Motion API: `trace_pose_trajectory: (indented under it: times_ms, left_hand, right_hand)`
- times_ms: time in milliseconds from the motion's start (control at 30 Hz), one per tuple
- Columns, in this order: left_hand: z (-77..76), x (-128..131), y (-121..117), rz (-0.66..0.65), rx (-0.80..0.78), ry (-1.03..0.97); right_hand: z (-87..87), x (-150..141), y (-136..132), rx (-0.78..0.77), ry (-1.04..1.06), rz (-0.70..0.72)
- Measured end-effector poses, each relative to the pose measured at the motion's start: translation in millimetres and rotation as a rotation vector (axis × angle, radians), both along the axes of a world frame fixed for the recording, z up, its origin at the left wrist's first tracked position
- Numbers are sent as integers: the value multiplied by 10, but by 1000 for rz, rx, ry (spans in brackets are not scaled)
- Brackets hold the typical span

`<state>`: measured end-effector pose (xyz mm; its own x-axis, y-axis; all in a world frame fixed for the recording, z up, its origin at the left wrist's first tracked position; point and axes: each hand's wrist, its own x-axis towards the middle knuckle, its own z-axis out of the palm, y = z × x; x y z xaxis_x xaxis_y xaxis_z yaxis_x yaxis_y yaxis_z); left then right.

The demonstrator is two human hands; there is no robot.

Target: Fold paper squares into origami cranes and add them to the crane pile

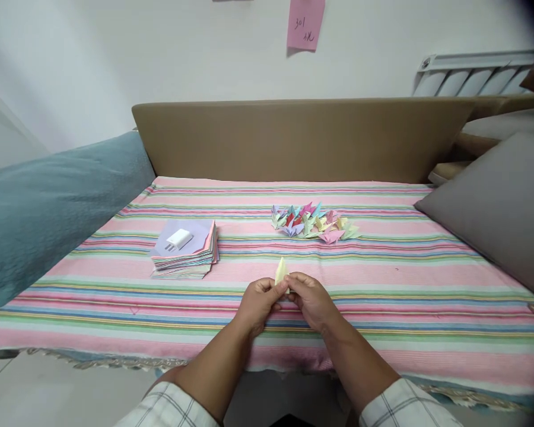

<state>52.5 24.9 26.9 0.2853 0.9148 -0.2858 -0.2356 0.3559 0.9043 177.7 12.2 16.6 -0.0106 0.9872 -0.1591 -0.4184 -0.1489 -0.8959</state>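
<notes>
Between my two hands is a small pale yellow piece of folded paper (pixel 281 270), its narrow tip pointing away from me. My left hand (pixel 258 302) pinches its lower left side with thumb and fingers. My right hand (pixel 309 299) grips the lower right edge, and the fingertips of both hands almost meet. The paper's lower part is hidden by my fingers. Beyond my hands lies a cluster of folded paper cranes (pixel 311 224) in pink, purple, green, yellow, red and blue.
A stack of coloured paper sheets (pixel 191 264) sits to the left, with a white charger plug (pixel 179 239) on top. Striped cloth (pixel 115 296) covers the seat. A blue armrest (pixel 57 196) bounds the left, grey cushions (pixel 498 196) the right, a brown backrest (pixel 293 139) the far side.
</notes>
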Motion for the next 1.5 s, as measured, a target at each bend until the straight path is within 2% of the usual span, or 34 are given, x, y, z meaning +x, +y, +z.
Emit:
trace_pose_trajectory:
  times_ms: [100, 300, 500, 600, 700, 767, 867, 967, 1067, 1233, 1367, 1500]
  left_hand:
    - [7, -19, 13, 50, -27, -64]
    - [-45, 2, 49, 137, -89, -288]
    - [-108, -5, 56, 42, -110, -386]
    - [-108, -9, 51, -10, -101, -404]
    - [-94, -4, 42, -5, -96, -380]
    - [-88, 4, 39, 63, -72, -323]
    - [-87, 19, 32, 193, 55, -177]
    - [-78, 28, 14, 234, 194, -58]
    - [-57, 31, -13, 184, 230, -21]
    - [-34, 32, -36, 42, 111, -126]
    - [-5, 25, -42, -60, 25, -217]
    - [29, 12, -56, -160, 12, -284]
  right_hand:
    - [3, 7, -12, 32, -85, -7]
    - [63, -19, -78, -8, 140, 40]
    - [68, -31, -105, -14, 184, 42]
    - [67, -45, -109, 24, 125, 4]
    - [59, -38, -116, 133, -37, -62]
    - [47, -15, -124, 170, -139, -66]
    - [26, 22, -137, 175, -191, -7]
    - [14, 35, -137, 172, -213, 10]
    - [18, 29, -122, 131, -170, -28]
    - [59, 54, -112, 32, 73, -29]
    - [92, 94, -141, -15, 210, 48]
    - [92, 120, -157, -46, 262, 99]
